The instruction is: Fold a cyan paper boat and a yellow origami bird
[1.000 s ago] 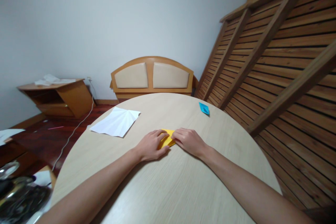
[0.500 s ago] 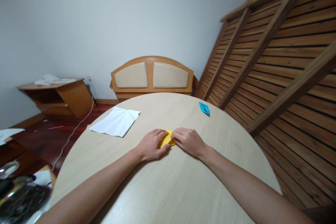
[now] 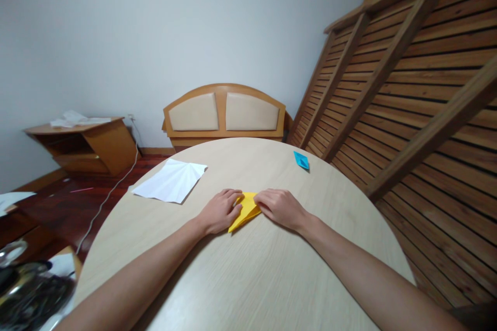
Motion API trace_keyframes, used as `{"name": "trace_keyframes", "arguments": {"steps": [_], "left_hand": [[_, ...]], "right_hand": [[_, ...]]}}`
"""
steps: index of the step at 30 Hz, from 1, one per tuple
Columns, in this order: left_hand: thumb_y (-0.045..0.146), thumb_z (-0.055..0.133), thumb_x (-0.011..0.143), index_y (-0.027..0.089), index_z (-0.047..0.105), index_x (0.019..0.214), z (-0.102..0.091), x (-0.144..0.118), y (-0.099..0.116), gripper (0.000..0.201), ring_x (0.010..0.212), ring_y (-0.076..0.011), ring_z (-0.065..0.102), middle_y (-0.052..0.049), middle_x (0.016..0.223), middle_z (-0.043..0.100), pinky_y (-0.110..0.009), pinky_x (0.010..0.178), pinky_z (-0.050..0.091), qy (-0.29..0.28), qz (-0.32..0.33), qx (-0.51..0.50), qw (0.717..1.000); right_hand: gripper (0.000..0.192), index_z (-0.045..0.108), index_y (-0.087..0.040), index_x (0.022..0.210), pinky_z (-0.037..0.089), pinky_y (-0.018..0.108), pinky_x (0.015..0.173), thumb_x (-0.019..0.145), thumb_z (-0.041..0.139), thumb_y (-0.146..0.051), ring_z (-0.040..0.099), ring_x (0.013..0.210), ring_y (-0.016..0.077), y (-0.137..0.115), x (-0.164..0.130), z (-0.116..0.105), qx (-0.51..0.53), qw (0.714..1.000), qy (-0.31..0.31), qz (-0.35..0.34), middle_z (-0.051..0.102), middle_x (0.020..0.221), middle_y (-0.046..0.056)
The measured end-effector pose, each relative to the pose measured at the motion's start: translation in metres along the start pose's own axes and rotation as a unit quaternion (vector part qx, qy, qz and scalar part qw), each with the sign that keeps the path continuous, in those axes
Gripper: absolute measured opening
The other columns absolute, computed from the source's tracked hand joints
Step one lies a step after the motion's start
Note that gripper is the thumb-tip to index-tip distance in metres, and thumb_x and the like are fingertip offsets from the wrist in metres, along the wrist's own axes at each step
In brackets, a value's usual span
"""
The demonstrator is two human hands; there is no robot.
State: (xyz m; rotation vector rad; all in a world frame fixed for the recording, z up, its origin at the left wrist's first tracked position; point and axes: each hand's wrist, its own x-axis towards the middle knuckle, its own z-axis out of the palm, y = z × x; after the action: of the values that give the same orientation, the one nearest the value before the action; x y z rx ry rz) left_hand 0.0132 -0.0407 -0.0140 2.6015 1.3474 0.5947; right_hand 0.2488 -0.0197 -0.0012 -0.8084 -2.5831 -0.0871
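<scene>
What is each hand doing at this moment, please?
Left hand: open, fingers pressing flat on the yellow folded paper.
Right hand: open, fingertips resting on the same paper's right edge.

Two bare forearms enter from the lower corners — no sleeves, watch or rings on left hand [image 3: 218,211] or right hand [image 3: 280,208].
</scene>
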Motion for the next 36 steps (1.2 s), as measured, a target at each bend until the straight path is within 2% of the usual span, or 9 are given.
{"name": "trace_keyframes", "arguments": {"steps": [4,8,13,19,29,36], "left_hand": [[0.031,0.039,0.098,0.016,0.058,0.126,-0.003,0.001,0.001,0.037,0.120,-0.0252,0.054,-0.011,0.126,0.064,-0.043,0.108,0.040,-0.003,0.006,-0.006,1.000],[0.034,0.035,0.100,0.013,0.057,0.128,-0.008,0.003,0.002,0.042,0.122,-0.0266,0.053,-0.013,0.126,0.064,-0.044,0.108,0.040,-0.025,-0.022,-0.004,0.999],[0.037,0.032,0.101,0.012,0.057,0.130,-0.011,0.004,0.004,0.045,0.123,-0.0261,0.052,-0.013,0.128,0.063,-0.043,0.109,0.039,-0.040,-0.039,-0.005,0.998],[0.038,0.034,0.101,0.015,0.058,0.128,-0.009,0.003,0.004,0.043,0.120,-0.0251,0.054,-0.011,0.124,0.065,-0.042,0.107,0.041,-0.021,-0.029,-0.008,0.999],[0.034,0.031,0.102,0.017,0.061,0.124,-0.003,0.001,0.002,0.041,0.116,-0.0239,0.057,-0.010,0.124,0.066,-0.042,0.105,0.041,0.012,-0.023,-0.032,0.999],[0.036,0.028,0.103,0.014,0.059,0.129,0.002,0.002,0.000,0.046,0.119,-0.0241,0.057,-0.012,0.129,0.064,-0.042,0.107,0.040,0.024,-0.041,-0.040,0.998]], "right_hand": [[0.011,0.067,-0.020,0.096,0.047,0.025,0.076,0.092,0.059,-0.016,0.069,0.086,0.0182,-0.002,0.001,0.001,-0.025,1.000,-0.018,0.001,0.075,0.094,0.004],[0.013,0.068,-0.020,0.095,0.047,0.025,0.071,0.095,0.056,-0.016,0.070,0.081,0.0178,-0.004,0.000,0.000,-0.055,0.998,-0.033,0.005,0.075,0.089,0.003],[0.018,0.067,-0.020,0.103,0.049,0.023,0.074,0.095,0.052,-0.013,0.071,0.086,0.0173,-0.002,-0.003,-0.002,-0.045,0.999,-0.007,-0.005,0.076,0.096,0.005],[0.022,0.067,-0.021,0.107,0.052,0.023,0.076,0.092,0.055,-0.011,0.073,0.089,0.0179,0.000,-0.003,0.000,-0.028,1.000,0.008,0.000,0.077,0.102,0.005],[0.040,0.068,-0.026,0.116,0.055,0.026,0.086,0.085,0.058,-0.002,0.071,0.103,0.0186,0.002,-0.005,0.003,0.042,0.998,0.055,-0.005,0.073,0.118,0.002],[0.031,0.071,-0.024,0.110,0.055,0.030,0.092,0.089,0.057,-0.006,0.071,0.104,0.0180,0.004,-0.005,0.005,0.102,0.991,0.085,0.028,0.074,0.115,0.002]]}}
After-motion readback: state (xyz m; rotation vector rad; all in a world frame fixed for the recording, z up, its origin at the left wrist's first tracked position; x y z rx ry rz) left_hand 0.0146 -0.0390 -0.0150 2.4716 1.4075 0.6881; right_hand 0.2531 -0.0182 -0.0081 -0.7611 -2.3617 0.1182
